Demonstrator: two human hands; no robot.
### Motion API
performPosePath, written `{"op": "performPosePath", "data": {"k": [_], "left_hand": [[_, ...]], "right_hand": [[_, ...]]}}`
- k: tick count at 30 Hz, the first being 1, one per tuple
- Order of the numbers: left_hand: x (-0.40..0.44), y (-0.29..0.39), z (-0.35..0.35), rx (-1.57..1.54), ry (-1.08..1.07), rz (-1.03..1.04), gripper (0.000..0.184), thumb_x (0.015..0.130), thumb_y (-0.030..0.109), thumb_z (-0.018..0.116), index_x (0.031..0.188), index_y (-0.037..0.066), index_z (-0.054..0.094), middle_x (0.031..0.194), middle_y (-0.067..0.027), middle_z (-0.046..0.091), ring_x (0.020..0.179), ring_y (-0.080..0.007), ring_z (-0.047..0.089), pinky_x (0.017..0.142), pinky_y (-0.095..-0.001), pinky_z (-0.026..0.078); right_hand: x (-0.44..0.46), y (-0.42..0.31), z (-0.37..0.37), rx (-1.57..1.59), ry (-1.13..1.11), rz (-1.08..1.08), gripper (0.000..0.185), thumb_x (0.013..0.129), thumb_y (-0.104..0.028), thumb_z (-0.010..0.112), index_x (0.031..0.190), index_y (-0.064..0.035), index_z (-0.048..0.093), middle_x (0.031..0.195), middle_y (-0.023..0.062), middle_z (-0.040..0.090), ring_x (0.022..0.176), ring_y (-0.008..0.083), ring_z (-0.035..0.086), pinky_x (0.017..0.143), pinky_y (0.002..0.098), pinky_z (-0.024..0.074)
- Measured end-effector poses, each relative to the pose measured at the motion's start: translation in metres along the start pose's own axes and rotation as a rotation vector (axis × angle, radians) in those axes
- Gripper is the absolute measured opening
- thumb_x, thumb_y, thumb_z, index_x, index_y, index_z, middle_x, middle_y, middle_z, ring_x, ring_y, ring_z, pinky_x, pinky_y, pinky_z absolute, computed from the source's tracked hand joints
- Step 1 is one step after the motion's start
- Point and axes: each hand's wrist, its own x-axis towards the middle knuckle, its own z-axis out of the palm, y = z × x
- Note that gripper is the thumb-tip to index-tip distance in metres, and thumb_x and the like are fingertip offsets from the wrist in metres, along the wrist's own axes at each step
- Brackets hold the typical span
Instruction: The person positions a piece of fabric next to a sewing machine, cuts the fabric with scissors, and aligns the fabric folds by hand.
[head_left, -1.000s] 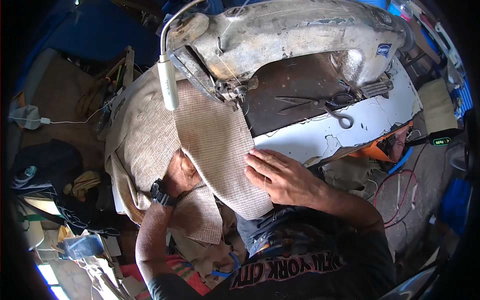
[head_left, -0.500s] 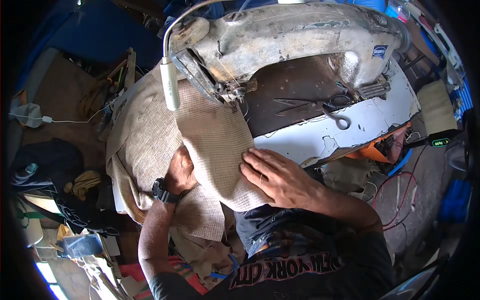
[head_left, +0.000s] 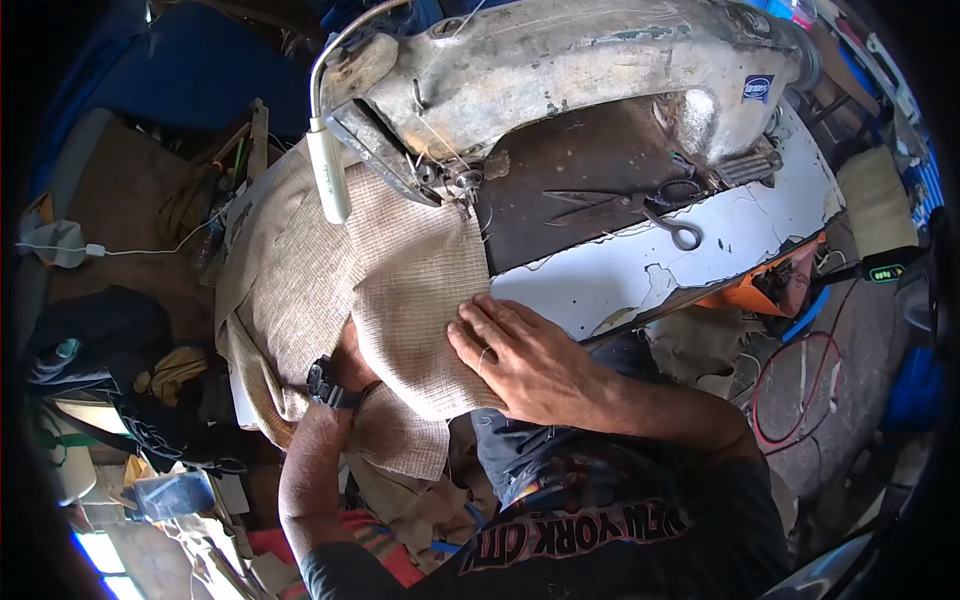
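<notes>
**Cloth lying under the needle, both hands on the near side**

A person is guiding cloth point(head_left: 425, 265) at a sewing machine point(head_left: 560, 80). Its right edge is running up to the needle area point(head_left: 466, 183), while a long stretch is lying nearer the body, seemingly unsewn. No finished seam is showing clearly, so how much is done cannot be told; the cloth is looking only partly through, with its near end hanging loose.

The cloth is lying under the right hand point(head_left: 530, 365) and spreading away to its left. That hand is resting flat near the edge, fingers extended and fairly close together, pressing rather than gripping. The left hand point(head_left: 350, 365) is reaching under a fold, which is covering its fingers; how far open it is, and whether it is grasping anything, cannot be told. The cloth is draping over and around it.

Scissors point(head_left: 625, 204) are lying beside the machine, blades apart, touching neither hand.
</notes>
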Motion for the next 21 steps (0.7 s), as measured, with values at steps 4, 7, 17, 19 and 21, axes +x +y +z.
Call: {"op": "performPosePath", "data": {"k": [4,7,17,19,21], "left_hand": [[0.000,0.002,0.001,0.244,0.021,0.032,0.050,0.116,0.027,0.037,0.159,0.002,0.036,0.159,-0.0159,0.047,0.142,-0.0271,0.051,0.121,-0.0432,0.042],[0.004,0.003,0.009,0.114,-0.155,0.076,0.049,0.116,0.025,0.036,0.159,0.002,0.036,0.159,-0.0160,0.047,0.143,-0.0271,0.050,0.122,-0.0425,0.041],[-0.003,-0.009,0.024,0.416,-0.089,0.072,0.050,0.116,0.026,0.035,0.160,0.002,0.035,0.160,-0.0160,0.046,0.143,-0.0273,0.049,0.122,-0.0426,0.040],[0.001,0.011,0.021,0.468,-0.077,0.072,0.050,0.116,0.027,0.034,0.160,0.002,0.035,0.160,-0.0160,0.046,0.144,-0.0273,0.049,0.123,-0.0426,0.040],[0.028,0.006,0.025,0.522,-0.065,0.071,0.050,0.117,0.027,0.034,0.160,0.002,0.035,0.160,-0.0160,0.046,0.144,-0.0274,0.049,0.123,-0.0427,0.040]], "right_hand": [[0.005,-0.002,-0.001,-0.052,-0.007,-0.002,0.060,0.090,-0.021,0.067,0.141,0.0060,0.053,0.140,0.0309,0.057,0.134,0.0419,0.056,0.117,0.0498,0.0453],[0.009,-0.003,-0.002,-0.034,0.022,0.011,0.059,0.091,-0.021,0.066,0.141,0.0058,0.053,0.140,0.0312,0.057,0.133,0.0423,0.057,0.117,0.0503,0.0453],[0.014,0.000,-0.004,-0.101,-0.004,0.037,0.059,0.093,-0.026,0.065,0.142,0.0050,0.054,0.141,0.0311,0.057,0.134,0.0411,0.056,0.117,0.0495,0.0447],[0.011,0.003,-0.005,-0.123,-0.017,0.037,0.059,0.093,-0.027,0.066,0.142,0.0048,0.055,0.142,0.0308,0.057,0.135,0.0408,0.056,0.118,0.0494,0.0439],[0.011,0.006,-0.005,-0.099,-0.038,0.039,0.060,0.093,-0.028,0.066,0.143,0.0042,0.055,0.142,0.0300,0.058,0.136,0.0406,0.055,0.119,0.0498,0.0425]]}}
